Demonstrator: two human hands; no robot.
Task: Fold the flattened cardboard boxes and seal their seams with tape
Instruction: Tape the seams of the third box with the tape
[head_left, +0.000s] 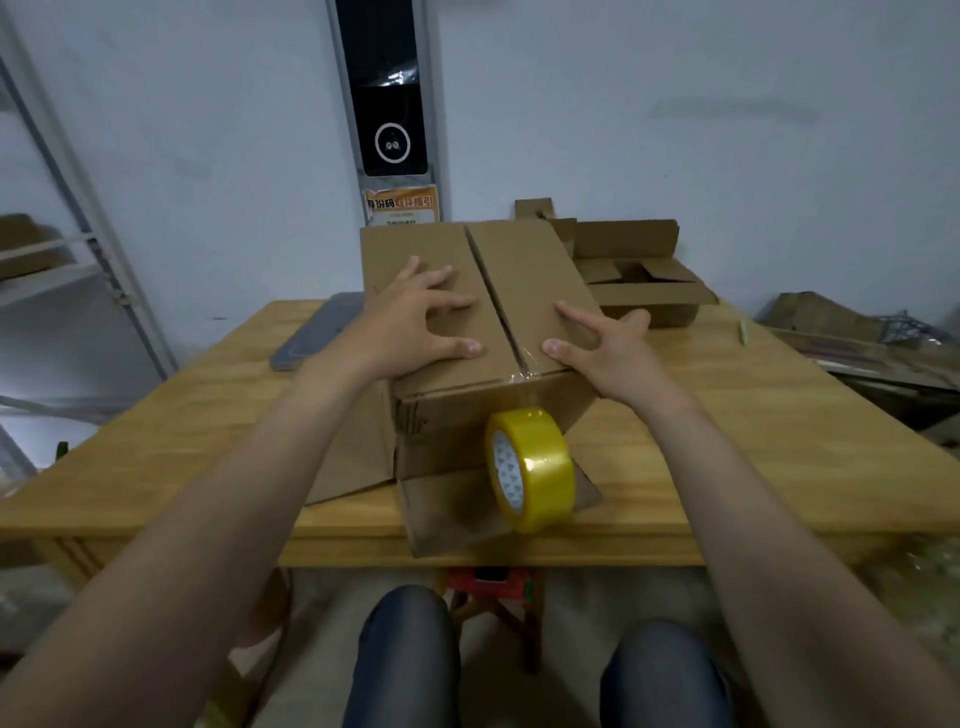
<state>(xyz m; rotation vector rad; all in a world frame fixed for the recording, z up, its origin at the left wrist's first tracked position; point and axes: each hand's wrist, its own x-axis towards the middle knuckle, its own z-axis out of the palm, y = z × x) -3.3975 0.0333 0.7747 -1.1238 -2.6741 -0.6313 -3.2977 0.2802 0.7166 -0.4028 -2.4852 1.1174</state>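
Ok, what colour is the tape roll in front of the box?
The tape roll is glossy yellow, white core; best in the head view.

Wooden table had a grey flat pad on L side & green pen on R. Black wall box behind.

A brown cardboard box is set upright at the middle of the wooden table. Its two top flaps are folded shut with a narrow open seam running from the far side of the table toward the near side, and its lower flaps are spread flat on the table top. A shiny clear tape strip is stuck over the seam at the end nearest the table's front edge, and a yellow tape roll is seen on its edge just below it, at the table's front edge. More cardboard boxes are piled at the table's far right part.
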